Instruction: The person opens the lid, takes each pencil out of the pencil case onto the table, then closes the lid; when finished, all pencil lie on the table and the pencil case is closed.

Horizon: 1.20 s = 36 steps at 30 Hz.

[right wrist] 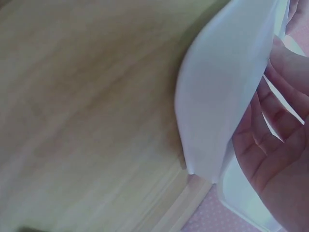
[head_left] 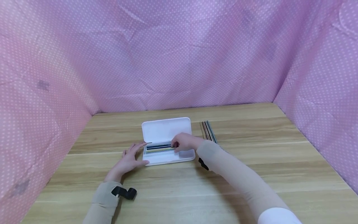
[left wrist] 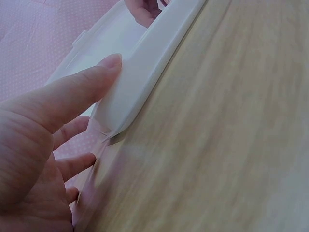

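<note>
An open white case (head_left: pixel 167 130) stands on the table with its lid leaning back. Several coloured pencils (head_left: pixel 159 149) lie side by side in its left part. My right hand (head_left: pixel 183 142) reaches in from the right, its curled thumb and finger pinching a pencil at the right ends; the right wrist view shows this hand (right wrist: pixel 280 130) behind the case's side wall (right wrist: pixel 217 82), fingertips hidden. My left hand (head_left: pixel 128 160) is spread at the case's left end; in the left wrist view, its thumb (left wrist: pixel 89 87) rests on the white rim (left wrist: pixel 140 72), the other fingers beyond the corner.
Another group of pencils (head_left: pixel 208 131) lies on the wooden table (head_left: pixel 167 193), right of the case and partly behind my right forearm. Pink dotted cloth (head_left: pixel 179 62) hangs behind the table and along both sides.
</note>
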### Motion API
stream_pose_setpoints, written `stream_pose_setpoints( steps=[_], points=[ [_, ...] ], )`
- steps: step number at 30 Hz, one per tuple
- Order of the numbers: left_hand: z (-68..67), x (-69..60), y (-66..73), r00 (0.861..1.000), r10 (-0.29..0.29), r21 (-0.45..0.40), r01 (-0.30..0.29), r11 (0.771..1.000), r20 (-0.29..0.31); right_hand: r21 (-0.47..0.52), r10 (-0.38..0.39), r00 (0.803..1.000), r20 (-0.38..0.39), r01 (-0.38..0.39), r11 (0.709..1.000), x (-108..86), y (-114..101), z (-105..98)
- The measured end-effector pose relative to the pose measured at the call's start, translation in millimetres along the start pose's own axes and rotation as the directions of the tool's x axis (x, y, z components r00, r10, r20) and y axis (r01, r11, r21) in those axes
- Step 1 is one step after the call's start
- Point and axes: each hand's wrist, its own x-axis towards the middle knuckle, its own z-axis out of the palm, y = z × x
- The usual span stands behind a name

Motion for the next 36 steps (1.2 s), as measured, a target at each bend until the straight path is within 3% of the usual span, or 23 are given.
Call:
stream_pose_setpoints(
  steps=[10,20,28,36],
  points=[
    [1.0,-0.4,0.7,1.0,0.005,0.002,-0.005,1.0,-0.01,-0.03,-0.015,0.999,0.031,0.016,0.999,1.3,-5,2],
    [1.0,-0.1,-0.6,1.0,0.009,-0.002,-0.009,1.0,-0.009,0.01,-0.063,0.998,-0.02,0.063,0.998,0.2,-7,2],
    [0.7,0.9,-1.5,1.0,0.009,0.001,-0.009,1.0,-0.008,-0.035,-0.065,0.996,-0.055,0.063,0.997,-1.1,-11,1],
    [-0.4,0.6,0.6,1.0,0.015,0.017,-0.015,1.0,-0.013,0.119,-0.071,0.99,-0.122,0.086,0.989,-5.8,-9,-1]
  ],
)
